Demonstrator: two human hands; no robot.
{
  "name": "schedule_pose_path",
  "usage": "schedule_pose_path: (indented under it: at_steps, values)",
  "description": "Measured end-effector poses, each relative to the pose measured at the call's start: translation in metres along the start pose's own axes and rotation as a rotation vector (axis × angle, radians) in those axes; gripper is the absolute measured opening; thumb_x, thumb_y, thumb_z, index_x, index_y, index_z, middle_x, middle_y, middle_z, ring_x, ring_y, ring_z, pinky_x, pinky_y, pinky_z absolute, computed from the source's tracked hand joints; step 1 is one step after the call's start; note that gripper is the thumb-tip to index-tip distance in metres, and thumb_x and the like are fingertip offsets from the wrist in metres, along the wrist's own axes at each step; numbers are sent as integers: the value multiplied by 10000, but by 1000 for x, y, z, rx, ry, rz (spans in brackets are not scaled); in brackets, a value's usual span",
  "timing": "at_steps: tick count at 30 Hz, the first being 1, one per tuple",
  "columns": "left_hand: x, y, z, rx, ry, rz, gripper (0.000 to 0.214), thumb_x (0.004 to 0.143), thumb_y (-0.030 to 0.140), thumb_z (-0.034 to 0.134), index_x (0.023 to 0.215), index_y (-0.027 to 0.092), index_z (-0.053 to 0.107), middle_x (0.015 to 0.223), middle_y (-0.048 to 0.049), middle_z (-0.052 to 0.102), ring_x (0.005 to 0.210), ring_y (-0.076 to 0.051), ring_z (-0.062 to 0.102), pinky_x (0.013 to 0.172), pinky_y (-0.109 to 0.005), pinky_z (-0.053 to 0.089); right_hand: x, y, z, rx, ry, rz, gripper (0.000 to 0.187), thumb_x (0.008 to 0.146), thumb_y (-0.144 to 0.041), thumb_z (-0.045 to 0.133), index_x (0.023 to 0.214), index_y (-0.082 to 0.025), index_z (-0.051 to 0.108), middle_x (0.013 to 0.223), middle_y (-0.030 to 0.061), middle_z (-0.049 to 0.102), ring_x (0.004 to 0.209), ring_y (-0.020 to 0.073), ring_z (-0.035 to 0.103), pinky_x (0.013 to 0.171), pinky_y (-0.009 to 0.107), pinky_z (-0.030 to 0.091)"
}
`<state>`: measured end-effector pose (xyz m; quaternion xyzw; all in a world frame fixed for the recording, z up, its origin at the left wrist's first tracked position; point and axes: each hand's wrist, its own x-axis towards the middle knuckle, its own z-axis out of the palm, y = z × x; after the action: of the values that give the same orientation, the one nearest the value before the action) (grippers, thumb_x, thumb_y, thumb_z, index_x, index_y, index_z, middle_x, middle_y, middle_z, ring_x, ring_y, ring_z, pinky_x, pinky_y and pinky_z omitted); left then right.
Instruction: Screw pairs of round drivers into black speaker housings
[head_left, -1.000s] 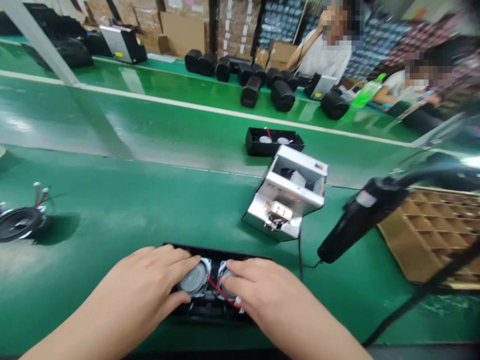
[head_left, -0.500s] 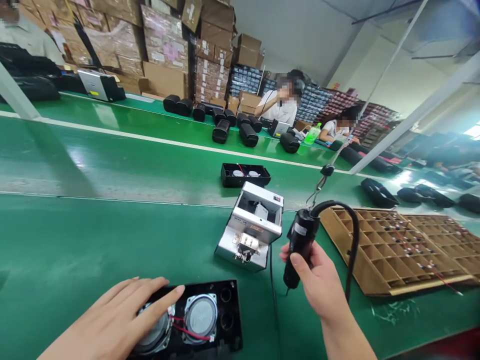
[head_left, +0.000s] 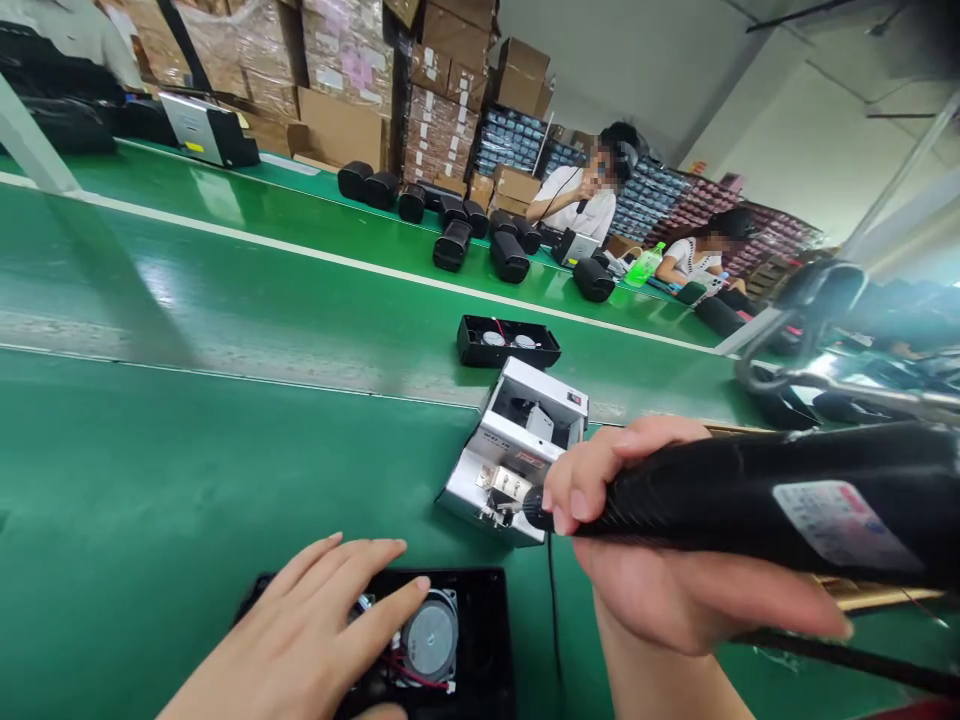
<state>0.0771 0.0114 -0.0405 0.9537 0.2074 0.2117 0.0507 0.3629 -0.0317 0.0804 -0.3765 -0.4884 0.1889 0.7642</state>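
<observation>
My left hand (head_left: 319,625) lies flat, fingers spread, on a black speaker housing (head_left: 487,640) at the near edge of the green bench; one round silver driver (head_left: 430,638) with red wires shows beside my fingers. My right hand (head_left: 660,560) is wrapped round a black electric screwdriver (head_left: 757,495), held level. Its tip points left and meets the front of the silver screw feeder box (head_left: 525,440).
A second black housing (head_left: 508,342) with two drivers sits on the green conveyor (head_left: 225,300) beyond the feeder. Several black speaker shells (head_left: 454,240) line the far bench, where two seated people work. Stacked cardboard cartons fill the back. A black cable (head_left: 840,655) runs along the right.
My right hand has swung the screwdriver from upright to level and brought its tip to the screw feeder. My left hand stays on the housing, which now sits lower in view.
</observation>
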Motion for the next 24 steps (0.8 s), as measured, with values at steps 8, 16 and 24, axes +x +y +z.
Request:
schedule_pose_path:
  at_steps: [8, 16, 24]
  values:
    - [35, 20, -18, -95, -335, -120, 861, 734, 650, 1020, 1486, 303, 785, 1553, -194, 758, 1295, -505, 784, 1061, -689, 670, 5, 18, 11, -51, -54, 123, 849, 804, -1027, 771, 1164, -259, 791, 622, -46, 687, 459, 185, 567, 441, 296, 449]
    - [31, 20, -21, -213, -367, -321, 633, 838, 456, 982, 1441, 450, 787, 1406, -100, 762, 1261, -432, 743, 1022, -601, 650, -9, 8, 11, 31, 4, 211, 775, 901, -965, 750, 1183, -244, 767, 641, -44, 684, 445, 164, 574, 433, 277, 467]
    - [18, 15, -15, -166, -299, -205, 765, 874, 300, 922, 1557, 534, 668, 1664, -44, 658, 1442, -419, 683, 1152, -629, 622, 2, -21, 3, -133, 48, 45, 791, 918, -1037, 612, 1096, -273, 712, 612, -55, 675, 469, 183, 596, 489, 332, 495]
